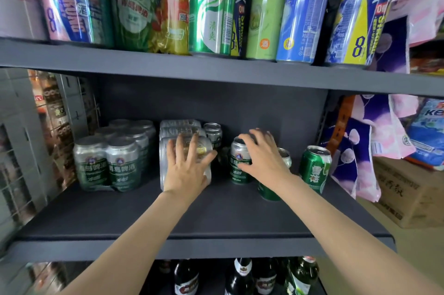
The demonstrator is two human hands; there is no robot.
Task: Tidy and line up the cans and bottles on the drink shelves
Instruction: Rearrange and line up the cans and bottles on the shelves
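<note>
On the dark middle shelf, my left hand lies spread flat against the front of a shrink-wrapped silver can pack. My right hand wraps over the top of a single dark green and silver can. A bright green can stands upright to the right, and another green can sits partly hidden under my right wrist. One more small can stands behind, between the pack and the held can.
A wrapped pack of green and silver cans sits at the left of the shelf. Tall cans fill the upper shelf, dark bottles the lower one. Pink and purple bags and a cardboard box are at the right.
</note>
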